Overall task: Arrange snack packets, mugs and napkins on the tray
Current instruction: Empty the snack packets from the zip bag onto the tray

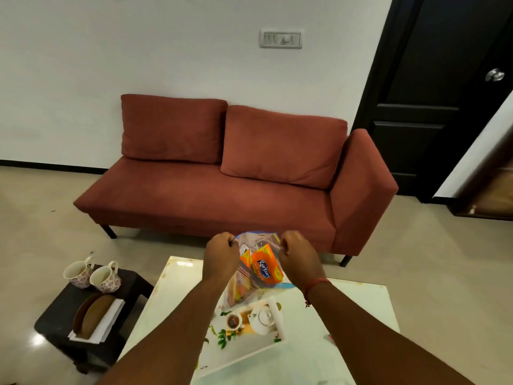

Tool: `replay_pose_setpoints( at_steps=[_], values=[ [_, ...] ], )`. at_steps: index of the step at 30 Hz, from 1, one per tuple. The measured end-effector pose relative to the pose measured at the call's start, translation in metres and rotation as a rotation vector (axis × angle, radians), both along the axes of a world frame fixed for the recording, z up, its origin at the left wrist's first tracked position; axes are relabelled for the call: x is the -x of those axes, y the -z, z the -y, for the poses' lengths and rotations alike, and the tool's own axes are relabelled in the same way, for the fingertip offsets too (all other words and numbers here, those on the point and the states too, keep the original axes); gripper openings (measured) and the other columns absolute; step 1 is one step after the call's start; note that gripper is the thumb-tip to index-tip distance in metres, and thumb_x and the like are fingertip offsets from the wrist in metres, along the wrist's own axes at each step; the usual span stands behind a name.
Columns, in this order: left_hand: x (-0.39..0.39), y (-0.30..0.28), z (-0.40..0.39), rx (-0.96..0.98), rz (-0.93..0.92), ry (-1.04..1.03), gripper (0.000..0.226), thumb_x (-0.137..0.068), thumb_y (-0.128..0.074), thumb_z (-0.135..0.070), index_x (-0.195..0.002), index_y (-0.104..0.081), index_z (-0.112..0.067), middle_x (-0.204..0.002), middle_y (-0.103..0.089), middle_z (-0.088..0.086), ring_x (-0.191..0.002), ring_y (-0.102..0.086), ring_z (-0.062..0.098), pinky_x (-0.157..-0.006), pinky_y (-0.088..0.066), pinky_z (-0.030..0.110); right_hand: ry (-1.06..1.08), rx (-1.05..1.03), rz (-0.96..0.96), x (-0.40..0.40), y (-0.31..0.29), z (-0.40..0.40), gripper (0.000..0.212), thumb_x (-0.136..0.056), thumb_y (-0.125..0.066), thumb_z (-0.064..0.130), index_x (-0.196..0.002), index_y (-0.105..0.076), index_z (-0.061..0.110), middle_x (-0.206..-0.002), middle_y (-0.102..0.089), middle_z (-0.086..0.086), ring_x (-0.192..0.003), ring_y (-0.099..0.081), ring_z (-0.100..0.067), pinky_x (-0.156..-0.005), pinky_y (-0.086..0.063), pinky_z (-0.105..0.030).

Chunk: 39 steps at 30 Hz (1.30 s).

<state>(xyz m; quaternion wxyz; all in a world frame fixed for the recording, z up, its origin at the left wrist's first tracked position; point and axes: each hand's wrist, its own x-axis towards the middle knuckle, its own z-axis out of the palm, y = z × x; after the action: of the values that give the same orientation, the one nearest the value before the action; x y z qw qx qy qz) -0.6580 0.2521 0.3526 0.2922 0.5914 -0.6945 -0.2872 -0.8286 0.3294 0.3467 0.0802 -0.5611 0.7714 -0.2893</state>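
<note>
A clear plastic zip bag [256, 240] with orange snack packets [266, 263] inside is held up above the white table. My left hand [220, 252] pinches the bag's top left edge and my right hand [298, 252] pinches its top right edge. Below the bag lies a white tray [266, 348] printed with a teapot and leaves. Two floral mugs [93, 275] stand on a small dark stool [130, 284] to the left. White napkins [107, 322] lie on the same stool under a brown oval holder [93, 315].
A white low table [355, 315] holds the tray. A rust-red sofa [222, 190] stands behind it against the wall. A dark door [444, 93] is at the right. Beige floor lies between the stool and the sofa.
</note>
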Motion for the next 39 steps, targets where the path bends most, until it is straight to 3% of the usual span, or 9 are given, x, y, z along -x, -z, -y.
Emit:
replay_pose_setpoints(
  at_steps=[5,8,14,18,20,23,30,35,39],
  values=[
    [0.001,0.003,-0.007,0.034,0.014,-0.026,0.019,-0.091,-0.053,-0.01,-0.074,-0.061,-0.011,-0.079,-0.06,0.003,-0.069,-0.053,0.012,-0.053,-0.033,0.019,-0.259,-0.469,-0.094,-0.014,0.029,0.018,0.027,-0.092,-0.048,0.016,-0.115,-0.061,0.01,-0.125,-0.054,-0.016,-0.108,-0.057,-0.035,-0.088,-0.045,-0.035],
    [-0.009,0.002,-0.011,0.05,0.053,-0.071,0.017,-0.092,-0.053,-0.01,-0.077,-0.063,-0.009,-0.08,-0.06,0.001,-0.067,-0.05,0.008,-0.054,-0.033,0.021,-0.267,-0.636,-0.035,-0.027,0.051,0.026,0.038,-0.091,-0.053,0.03,-0.124,-0.057,0.011,-0.129,-0.056,-0.021,-0.112,-0.057,-0.036,-0.092,-0.045,-0.035],
    [-0.046,0.013,-0.002,0.011,0.108,-0.172,0.021,-0.092,-0.051,-0.012,-0.074,-0.057,-0.003,-0.071,-0.058,0.007,-0.065,-0.05,0.018,-0.054,-0.035,0.03,-0.37,-0.525,-0.127,-0.056,0.055,0.039,0.028,-0.093,-0.049,0.011,-0.115,-0.063,0.001,-0.119,-0.059,-0.022,-0.108,-0.059,-0.038,-0.088,-0.047,-0.037],
    [-0.074,0.028,0.014,-0.02,0.154,-0.202,0.025,-0.094,-0.051,-0.012,-0.069,-0.053,-0.006,-0.071,-0.057,0.007,-0.063,-0.05,0.017,-0.051,-0.034,0.029,-0.497,-0.339,-0.135,-0.073,0.04,0.047,0.025,-0.095,-0.049,0.017,-0.114,-0.064,0.009,-0.112,-0.058,-0.013,-0.101,-0.061,-0.033,-0.084,-0.048,-0.038],
    [-0.09,0.037,0.024,-0.06,0.129,-0.229,0.024,-0.095,-0.051,-0.015,-0.072,-0.056,-0.01,-0.074,-0.061,0.006,-0.066,-0.056,0.019,-0.053,-0.047,0.034,-0.521,-0.191,-0.089,-0.076,0.028,0.051,0.026,-0.095,-0.047,0.023,-0.109,-0.068,0.014,-0.108,-0.06,-0.009,-0.096,-0.061,-0.029,-0.08,-0.05,-0.038],
    [-0.114,0.05,0.038,-0.118,0.121,-0.264,0.022,-0.095,-0.051,-0.017,-0.077,-0.061,-0.011,-0.078,-0.065,0.007,-0.071,-0.062,0.025,-0.063,-0.057,0.043,-0.422,0.01,0.034,-0.077,0.018,0.056,0.019,-0.092,-0.052,0.021,-0.099,-0.068,0.016,-0.099,-0.06,-0.003,-0.086,-0.059,-0.021,-0.073,-0.048,-0.035],
    [-0.164,0.087,0.061,-0.204,0.151,-0.302,0.022,-0.096,-0.048,-0.016,-0.084,-0.063,-0.007,-0.084,-0.066,0.008,-0.077,-0.061,0.026,-0.061,-0.047,0.033,0.151,0.234,0.354,-0.086,0.04,0.071,0.014,-0.085,-0.058,0.002,-0.087,-0.068,0.012,-0.092,-0.061,-0.001,-0.083,-0.056,-0.013,-0.075,-0.047,-0.029],
    [-0.205,0.11,0.075,-0.249,0.237,-0.311,0.02,-0.099,-0.048,-0.023,-0.09,-0.063,-0.012,-0.089,-0.064,0.004,-0.078,-0.059,0.017,-0.062,-0.046,0.03,0.374,0.1,0.448,-0.119,0.102,0.08,0.016,-0.09,-0.053,0.009,-0.09,-0.067,0.016,-0.096,-0.06,0.001,-0.09,-0.058,-0.021,-0.077,-0.048,-0.033],
    [-0.242,0.13,0.084,-0.262,0.255,-0.262,0.024,-0.099,-0.05,-0.024,-0.093,-0.065,-0.007,-0.086,-0.065,0.007,-0.077,-0.06,0.018,-0.065,-0.048,0.029,0.375,-0.202,0.439,-0.149,0.166,0.087,0.025,-0.094,-0.046,0.007,-0.107,-0.067,0.013,-0.114,-0.061,-0.007,-0.104,-0.06,-0.025,-0.085,-0.04,-0.026]
  ],
)
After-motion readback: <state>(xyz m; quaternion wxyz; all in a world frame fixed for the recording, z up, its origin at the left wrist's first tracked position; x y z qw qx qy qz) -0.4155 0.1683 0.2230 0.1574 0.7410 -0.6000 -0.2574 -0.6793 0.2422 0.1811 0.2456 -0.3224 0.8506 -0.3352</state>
